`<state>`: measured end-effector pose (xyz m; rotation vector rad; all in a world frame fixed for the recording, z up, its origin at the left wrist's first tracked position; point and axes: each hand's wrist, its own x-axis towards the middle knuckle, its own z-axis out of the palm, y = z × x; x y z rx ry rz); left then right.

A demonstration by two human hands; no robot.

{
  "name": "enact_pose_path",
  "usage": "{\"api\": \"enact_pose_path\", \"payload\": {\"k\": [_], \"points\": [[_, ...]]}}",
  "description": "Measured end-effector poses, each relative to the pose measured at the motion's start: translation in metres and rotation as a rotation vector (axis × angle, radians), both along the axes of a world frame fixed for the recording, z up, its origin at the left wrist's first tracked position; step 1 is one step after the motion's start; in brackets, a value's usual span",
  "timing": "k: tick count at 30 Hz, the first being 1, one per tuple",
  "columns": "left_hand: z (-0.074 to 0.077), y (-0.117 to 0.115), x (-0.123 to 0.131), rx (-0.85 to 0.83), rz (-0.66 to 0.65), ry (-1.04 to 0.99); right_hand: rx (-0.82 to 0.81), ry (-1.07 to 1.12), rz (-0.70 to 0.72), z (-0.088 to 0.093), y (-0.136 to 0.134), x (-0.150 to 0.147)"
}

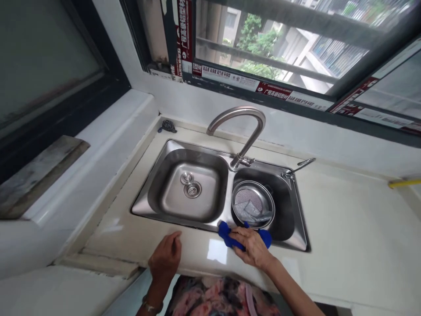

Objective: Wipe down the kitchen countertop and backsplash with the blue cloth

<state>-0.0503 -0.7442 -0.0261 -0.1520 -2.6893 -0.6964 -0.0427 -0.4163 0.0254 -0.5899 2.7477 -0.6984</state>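
Observation:
My right hand point(251, 248) presses a bunched blue cloth point(226, 235) onto the front rim of the double steel sink point(142, 210), near the divider between the two bowls. Its fingers are bent over the cloth, which sticks out on both sides. Just beyond it, a round metal strainer basin point(270, 198) sits in the right bowl with a crumpled clear plastic packet point(251, 210) inside. To the left, my left hand point(166, 256) is curled closed above the counter's front edge, with nothing visible in it.
A curved faucet point(243, 112) rises behind the sink, and a slim second tap point(301, 164) stands at its right back corner. A dark scouring pad point(168, 126) lies in the back left corner. The pale counter point(355, 228) extends right, toward a yellow bar point(406, 183) by the wall.

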Motion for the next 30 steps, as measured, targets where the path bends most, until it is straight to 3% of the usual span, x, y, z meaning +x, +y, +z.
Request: {"api": "enact_pose_path", "payload": {"k": [9, 19, 22, 25, 28, 30], "points": [[0.006, -0.002, -0.001, -0.034, -0.044, 0.006, -0.048, -0.099, 0.237, 0.001, -0.067, -0.060], [0.002, -0.004, 0.002, -0.032, -0.052, -0.066, -0.059, -0.237, 0.246, -0.007, -0.095, -0.099], [0.002, -0.004, 0.002, -0.033, -0.043, -0.075, -0.114, -0.238, 0.183, -0.019, -0.110, -0.103], [0.001, -0.005, 0.002, -0.047, -0.050, -0.092, -0.346, -0.222, 0.045, -0.036, -0.121, -0.107], [-0.001, -0.006, 0.003, -0.056, -0.043, -0.081, -0.615, -0.137, -0.359, -0.046, -0.111, -0.114], [-0.002, -0.007, 0.004, -0.049, -0.044, -0.085, -0.658, -0.078, -0.583, -0.045, -0.095, -0.121]]}}
